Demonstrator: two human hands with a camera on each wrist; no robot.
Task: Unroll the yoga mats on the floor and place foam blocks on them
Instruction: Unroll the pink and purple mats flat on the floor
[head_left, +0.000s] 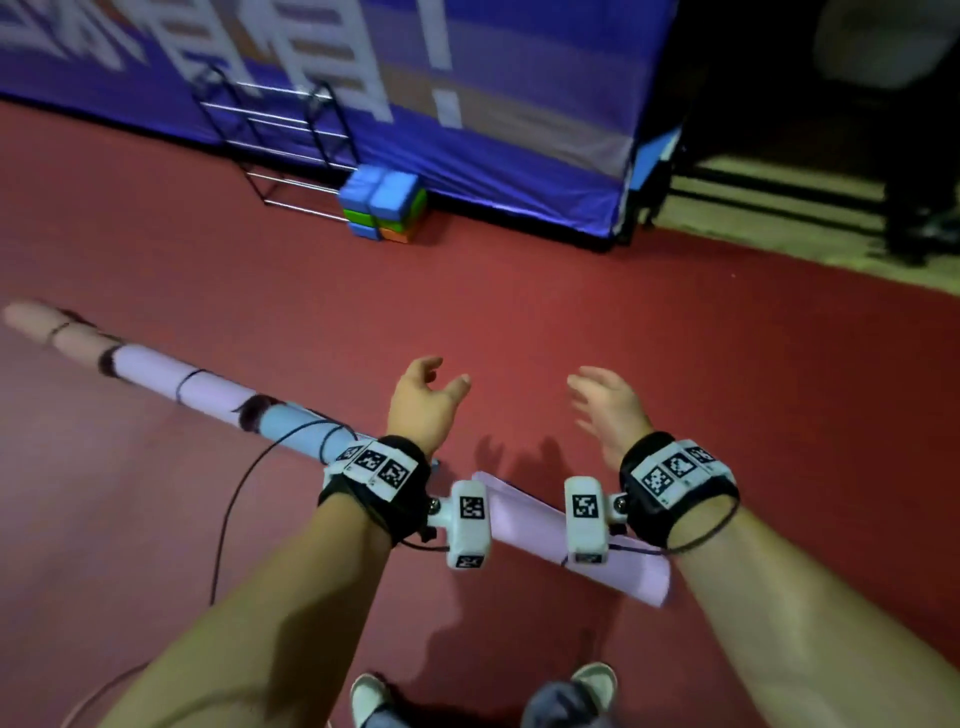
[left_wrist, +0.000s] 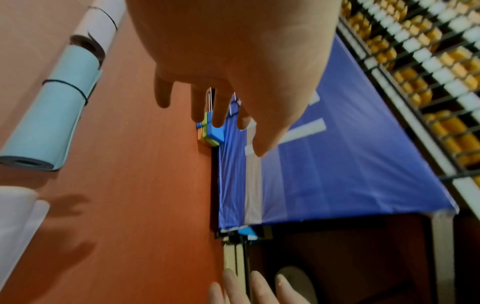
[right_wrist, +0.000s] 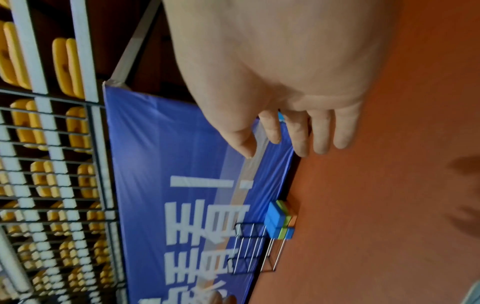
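Several rolled yoga mats lie end to end on the red floor: a pink one (head_left: 47, 327) far left, a lilac one (head_left: 171, 376), a light blue one (head_left: 306, 428) (left_wrist: 49, 115) tied with a black cord, and a lilac one (head_left: 582, 543) under my wrists. A stack of blue, green and orange foam blocks (head_left: 382, 205) (right_wrist: 279, 222) stands by the blue banner. My left hand (head_left: 428, 397) (left_wrist: 223, 115) and right hand (head_left: 605, 402) (right_wrist: 298, 135) hover empty above the floor, fingers relaxed, beyond the mats.
A wire rack (head_left: 280, 140) stands left of the blocks against the blue banner (head_left: 493, 104). A black cable (head_left: 228, 519) trails over the floor at left. My shoes (head_left: 369, 696) show at the bottom edge. Open red floor (head_left: 519, 301) lies between hands and blocks.
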